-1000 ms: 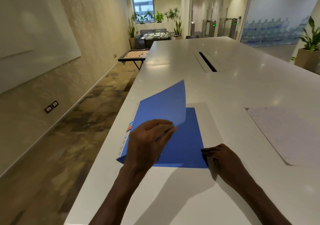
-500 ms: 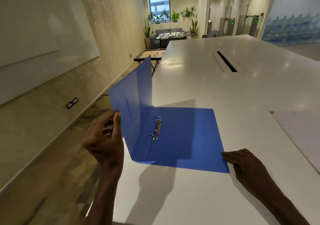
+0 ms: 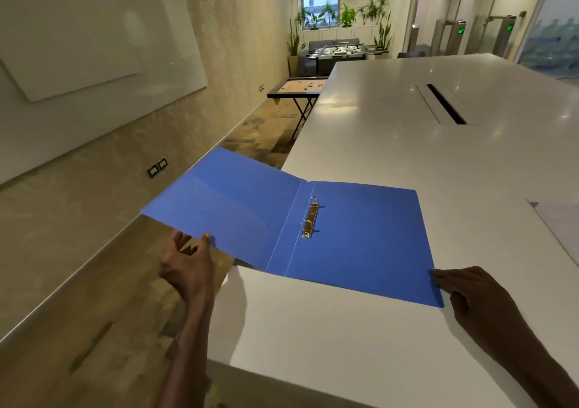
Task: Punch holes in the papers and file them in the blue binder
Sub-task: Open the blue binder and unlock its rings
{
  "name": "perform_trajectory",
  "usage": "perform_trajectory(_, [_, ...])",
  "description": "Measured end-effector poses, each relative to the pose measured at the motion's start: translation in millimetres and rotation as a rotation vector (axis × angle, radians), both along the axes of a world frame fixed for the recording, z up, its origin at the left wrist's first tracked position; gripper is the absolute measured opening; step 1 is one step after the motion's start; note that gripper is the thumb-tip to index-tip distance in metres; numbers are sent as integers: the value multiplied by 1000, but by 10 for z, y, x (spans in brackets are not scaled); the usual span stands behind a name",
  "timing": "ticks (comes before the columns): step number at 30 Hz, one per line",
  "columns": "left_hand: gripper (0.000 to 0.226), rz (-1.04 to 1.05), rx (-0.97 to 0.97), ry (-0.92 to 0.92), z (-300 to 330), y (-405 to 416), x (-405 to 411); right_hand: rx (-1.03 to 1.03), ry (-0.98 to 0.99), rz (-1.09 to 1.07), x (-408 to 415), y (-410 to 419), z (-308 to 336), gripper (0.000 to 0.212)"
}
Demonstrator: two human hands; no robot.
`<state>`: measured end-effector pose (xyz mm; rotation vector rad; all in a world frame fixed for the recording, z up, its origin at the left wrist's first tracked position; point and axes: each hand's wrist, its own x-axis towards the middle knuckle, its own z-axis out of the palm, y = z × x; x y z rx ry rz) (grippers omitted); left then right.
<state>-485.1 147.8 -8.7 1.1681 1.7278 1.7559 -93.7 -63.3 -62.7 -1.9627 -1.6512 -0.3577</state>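
The left hand is pinching the near edge of the front cover of the blue binder, thumb on top and fingers underneath, and is holding that cover out flat past the left edge of the counter. Nothing is supporting the cover there, so the grip appears to be keeping it from drooping or swinging shut. The right hand is lying with fingers straight, its fingertips pressing on the near right corner of the back cover, seemingly pinning the binder so it is not sliding while it is spread open.

Between the two hands the binder is lying wide open, its back cover flat on the counter and its spine sitting close to the counter's left edge. The two-ring metal clip is standing just right of the spine, rings apparently closed, with no sheets on it.

Further right, well apart from the binder, the papers are lying at the picture's edge, partly cut off. No hole punch is showing, so punching and filing are both looking not yet done.
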Motion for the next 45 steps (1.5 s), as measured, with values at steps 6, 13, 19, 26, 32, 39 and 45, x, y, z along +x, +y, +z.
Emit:
perform_trajectory(6, [32, -21, -279, 58, -147, -37, -106, 29, -70, -8, -14, 21, 22, 40])
perform_trajectory(13, [52, -94, -522, 224, -250, 47, -157, 35, -102, -3, 0, 32, 1, 47])
perform_trajectory(19, [82, -88, -458, 495, -99, 138, 66, -42, -86, -74, -55, 21, 110, 31])
perform_trajectory(26, [29, -578, -165, 352, 219, 119, 675, -406, -108, -196, -305, 286, 511, 16])
perform_trajectory(32, [27, -694, -163, 376, 179, 201, 1018, -326, 170, 6, -758, 893, 729, 18])
perform_trajectory(39, [27, -724, -197, 368, 51, 224, 1136, -136, 744, 126, -1205, 1536, 720, 12])
perform_trajectory(45, [13, -746, -132, 322, -22, 154, 1208, -204, 945, 138, -1397, 1840, 469, 17])
